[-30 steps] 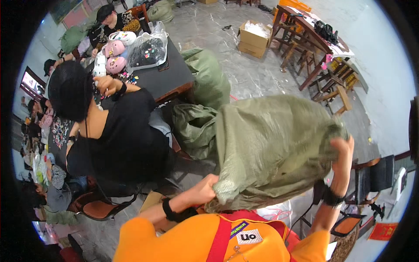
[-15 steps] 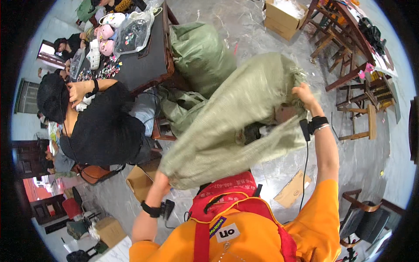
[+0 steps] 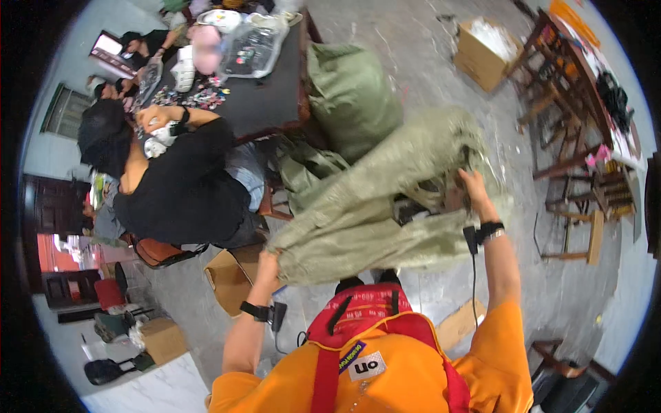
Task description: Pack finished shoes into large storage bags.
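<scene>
Where green sack [image 3: 344, 237] gapes, interior [image 3: 411, 209] unclear.

Clear bag [image 3: 251, 51], colourful pieces [image 3: 208, 96] on dark table [image 3: 268, 107]

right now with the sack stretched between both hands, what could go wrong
The cable hanging from the right wrist could snag on the held green sack. If the sack swings, its end in the left hand might brush the seated person in black. The open cardboard box, left of the dark shoes, may be a trip hazard.
</scene>
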{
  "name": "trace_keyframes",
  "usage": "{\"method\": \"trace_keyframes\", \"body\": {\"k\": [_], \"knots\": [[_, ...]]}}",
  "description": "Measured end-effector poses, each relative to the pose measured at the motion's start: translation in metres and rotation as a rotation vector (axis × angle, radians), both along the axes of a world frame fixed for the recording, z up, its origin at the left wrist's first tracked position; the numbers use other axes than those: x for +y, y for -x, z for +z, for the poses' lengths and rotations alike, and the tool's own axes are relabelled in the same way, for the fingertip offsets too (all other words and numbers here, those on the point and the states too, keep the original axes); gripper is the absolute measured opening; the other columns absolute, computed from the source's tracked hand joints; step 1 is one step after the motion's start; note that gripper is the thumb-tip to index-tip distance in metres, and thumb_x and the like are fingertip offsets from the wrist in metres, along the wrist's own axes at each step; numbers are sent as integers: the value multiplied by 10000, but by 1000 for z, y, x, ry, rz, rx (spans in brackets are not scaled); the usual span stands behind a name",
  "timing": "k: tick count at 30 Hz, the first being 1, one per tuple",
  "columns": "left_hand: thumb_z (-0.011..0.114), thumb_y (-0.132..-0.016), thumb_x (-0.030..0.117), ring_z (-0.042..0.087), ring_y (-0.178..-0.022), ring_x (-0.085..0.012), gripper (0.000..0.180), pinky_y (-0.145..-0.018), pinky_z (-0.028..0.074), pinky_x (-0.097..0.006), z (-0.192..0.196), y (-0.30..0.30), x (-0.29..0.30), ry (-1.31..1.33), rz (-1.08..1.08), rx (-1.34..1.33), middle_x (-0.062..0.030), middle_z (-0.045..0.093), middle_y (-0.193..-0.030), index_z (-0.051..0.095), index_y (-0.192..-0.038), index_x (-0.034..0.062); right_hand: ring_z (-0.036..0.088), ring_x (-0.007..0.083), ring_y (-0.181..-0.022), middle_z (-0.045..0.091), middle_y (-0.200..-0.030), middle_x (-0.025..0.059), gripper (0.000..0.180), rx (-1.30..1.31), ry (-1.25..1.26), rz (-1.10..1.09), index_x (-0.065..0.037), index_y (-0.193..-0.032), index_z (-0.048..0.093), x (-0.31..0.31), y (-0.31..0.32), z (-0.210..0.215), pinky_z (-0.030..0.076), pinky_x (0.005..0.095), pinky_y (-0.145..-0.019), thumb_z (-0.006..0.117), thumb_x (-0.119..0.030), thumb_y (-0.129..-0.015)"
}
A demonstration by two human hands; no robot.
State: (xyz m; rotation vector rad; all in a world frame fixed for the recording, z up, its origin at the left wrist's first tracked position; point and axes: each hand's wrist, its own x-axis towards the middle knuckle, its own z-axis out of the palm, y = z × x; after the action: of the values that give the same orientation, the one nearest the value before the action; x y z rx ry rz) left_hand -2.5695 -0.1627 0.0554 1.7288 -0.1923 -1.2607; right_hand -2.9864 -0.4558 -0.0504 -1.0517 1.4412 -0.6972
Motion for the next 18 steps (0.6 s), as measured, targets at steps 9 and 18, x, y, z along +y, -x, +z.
{"method": "trace_keyframes", "body": {"k": [9, 18], "knots": [[478, -737, 64, 443, -706, -67, 185, -641, 390, -257, 97, 4, 88, 212, -1093, -17, 1, 548, -732, 540, -896, -7, 521, 204, -859, 536, -903, 95, 385, -155, 150, -332, -2, -976, 483, 37, -98, 105, 431, 361, -718, 421, -354, -831], [481, -793, 149, 495, -754, -85, 228, -655, 397, -254, 49, -22, 108, 514, -903, 6, -10, 570, -809, 548, -953, 2, 462, 166, -715, 484, -801, 32, 291, -312, 147, -83, -51, -824, 458, 38, -241, 123, 383, 295, -667, 552, -319, -760]]}}
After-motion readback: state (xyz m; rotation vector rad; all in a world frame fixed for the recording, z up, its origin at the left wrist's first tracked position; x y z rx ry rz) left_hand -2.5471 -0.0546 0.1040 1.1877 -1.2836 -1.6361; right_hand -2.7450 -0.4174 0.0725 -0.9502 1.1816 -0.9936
